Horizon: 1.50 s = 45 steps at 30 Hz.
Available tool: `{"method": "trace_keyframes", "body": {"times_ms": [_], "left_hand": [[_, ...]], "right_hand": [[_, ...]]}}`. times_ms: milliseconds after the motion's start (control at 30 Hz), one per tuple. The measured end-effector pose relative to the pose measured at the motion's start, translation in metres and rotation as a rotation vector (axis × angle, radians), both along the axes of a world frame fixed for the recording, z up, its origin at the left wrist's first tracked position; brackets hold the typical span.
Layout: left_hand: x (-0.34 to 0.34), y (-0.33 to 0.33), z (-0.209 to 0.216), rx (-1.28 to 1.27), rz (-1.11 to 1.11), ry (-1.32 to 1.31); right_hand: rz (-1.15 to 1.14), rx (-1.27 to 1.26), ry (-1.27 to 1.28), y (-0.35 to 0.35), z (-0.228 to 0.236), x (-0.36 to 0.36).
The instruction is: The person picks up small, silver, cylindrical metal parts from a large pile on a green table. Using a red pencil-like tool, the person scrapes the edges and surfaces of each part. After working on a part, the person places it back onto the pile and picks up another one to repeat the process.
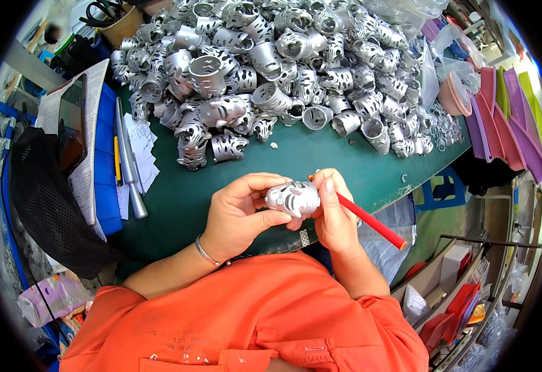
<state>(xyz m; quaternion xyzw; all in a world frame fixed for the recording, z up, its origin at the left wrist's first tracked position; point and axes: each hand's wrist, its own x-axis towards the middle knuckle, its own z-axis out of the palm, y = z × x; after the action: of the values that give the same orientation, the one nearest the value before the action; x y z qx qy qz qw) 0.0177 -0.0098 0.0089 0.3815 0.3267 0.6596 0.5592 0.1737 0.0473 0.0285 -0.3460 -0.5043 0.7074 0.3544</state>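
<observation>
My left hand [239, 208] grips a small silver metal sleeve [293, 198] with dark cut-out slots, thumb on the near side and fingers behind it. The sleeve lies sideways in front of my chest, above the table's near edge. In my right hand [336, 220] is a slim red-handled tool [377, 228], held like a pen. Its handle slants down to the right, and its tip end shows beside my thumb. The right fingers meet the sleeve's right end. A large heap of similar sleeves [207, 75] covers the far side of the green table [178, 192].
At left are a blue tray [108, 161] with papers and a phone [72, 121], a tapered metal rod [131, 161], a yellow pencil [117, 160] and a black mesh bag [48, 198]. Coloured bins [500, 118] stand at far right, above a blue stool [441, 189].
</observation>
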Motion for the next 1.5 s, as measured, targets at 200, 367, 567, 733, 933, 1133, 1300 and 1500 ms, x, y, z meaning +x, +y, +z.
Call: {"method": "trace_keyframes", "body": {"times_ms": [200, 367, 567, 733, 933, 1133, 1300, 1500], "left_hand": [[0.001, -0.002, -0.002, -0.070, 0.002, -0.068], [0.000, 0.000, -0.002, -0.082, 0.039, -0.063], [0.000, 0.000, -0.005, -0.113, 0.050, -0.073], [0.000, 0.001, -0.005, -0.146, 0.068, -0.091], [-0.001, 0.002, -0.005, -0.112, 0.052, -0.078], [0.000, 0.003, -0.011, -0.048, 0.093, -0.010], [-0.002, 0.003, -0.008, -0.029, 0.108, 0.031], [-0.001, 0.001, -0.011, 0.067, 0.114, 0.097]], "right_hand": [[-0.087, 0.106, -0.139, -0.003, -0.002, 0.002], [-0.379, 0.735, -0.080, 0.003, -0.004, 0.011], [-0.270, 0.840, 0.007, -0.007, 0.005, 0.009], [-0.200, 0.919, -0.112, -0.005, 0.011, 0.006], [-0.185, 1.006, -0.153, 0.002, 0.013, -0.001], [-0.129, 1.058, -0.281, 0.006, 0.015, -0.003], [-0.180, 0.824, -0.204, 0.002, 0.010, 0.009], [-0.208, 0.410, -0.271, 0.008, 0.009, 0.002]]}}
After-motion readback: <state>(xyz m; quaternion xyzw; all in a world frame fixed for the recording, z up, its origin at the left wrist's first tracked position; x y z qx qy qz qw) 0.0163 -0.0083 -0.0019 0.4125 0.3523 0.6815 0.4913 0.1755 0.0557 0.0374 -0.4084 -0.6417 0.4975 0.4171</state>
